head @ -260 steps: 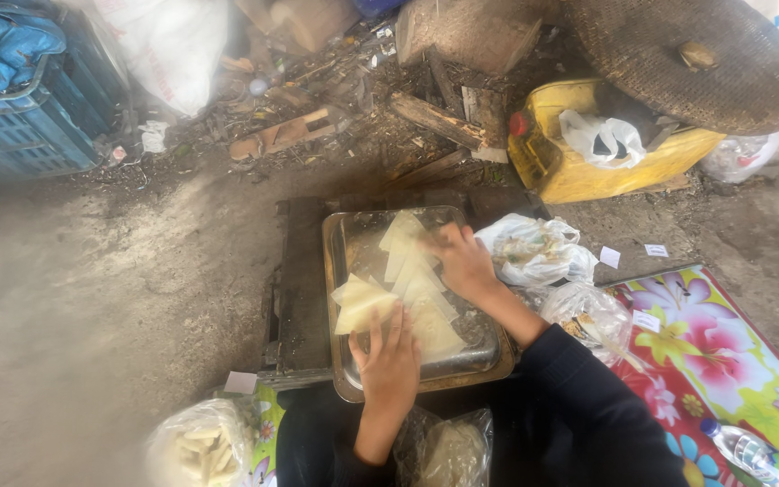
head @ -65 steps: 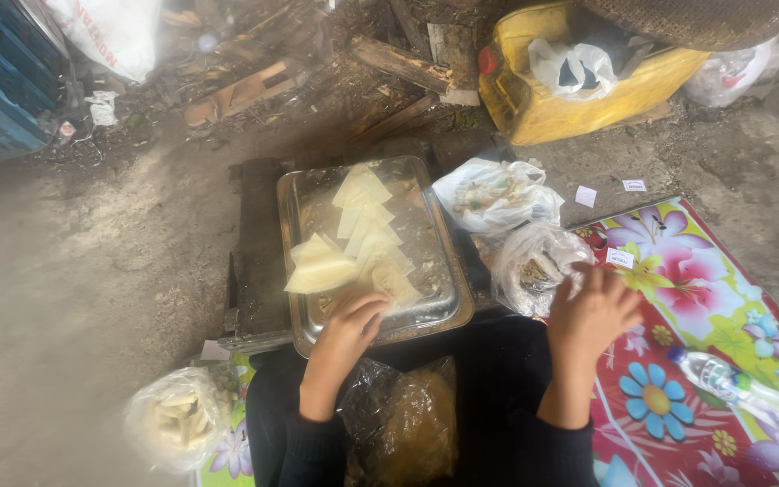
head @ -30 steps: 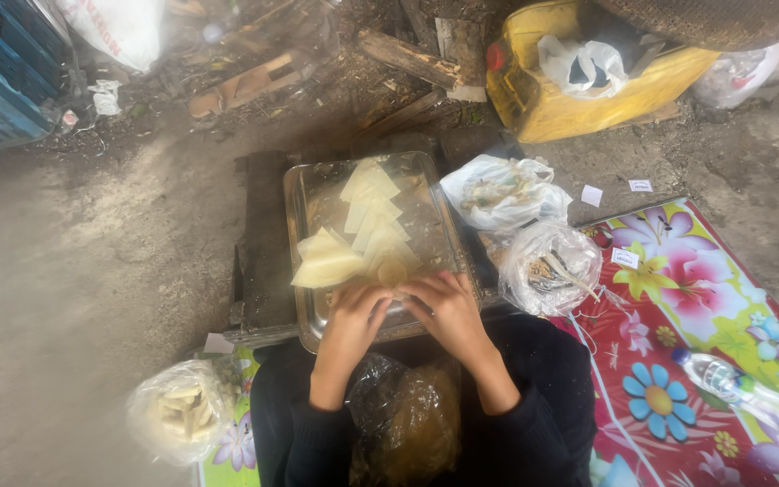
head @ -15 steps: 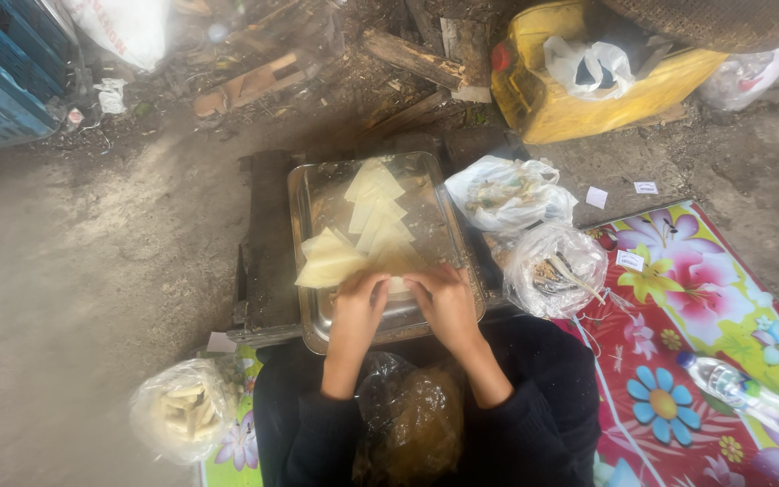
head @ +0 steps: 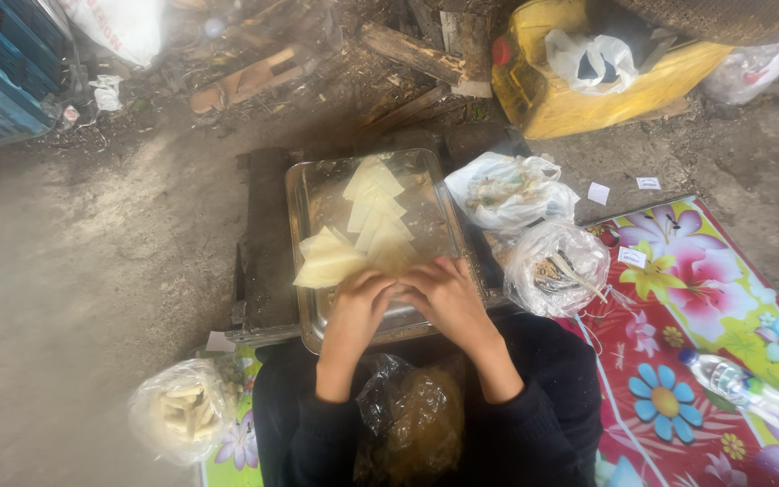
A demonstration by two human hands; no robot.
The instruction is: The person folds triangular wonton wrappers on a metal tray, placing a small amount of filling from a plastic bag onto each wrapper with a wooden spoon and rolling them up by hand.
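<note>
A metal tray [head: 313, 194] rests on a low dark wooden stand [head: 263, 243] in front of me. Pale yellow triangular folded pieces [head: 373, 212] lie in a row down the tray, with a small stack [head: 325, 261] at its left side. My left hand [head: 358, 307] and my right hand [head: 444, 293] meet over the near end of the tray, fingers curled together around something small that they hide. Both hands touch the nearest piece in the row.
Two clear plastic bags [head: 507, 189] [head: 556, 266] of food sit right of the tray, another bag [head: 178, 415] at lower left. A dark bag [head: 412, 419] lies in my lap. A yellow container [head: 588, 86], wood scraps [head: 407, 50], a blue crate [head: 2, 81] and a floral mat [head: 696, 343] surround me.
My right hand came in from the floral mat to the tray and joined my left hand. Over the last half second both hands stay together at the tray's near end.
</note>
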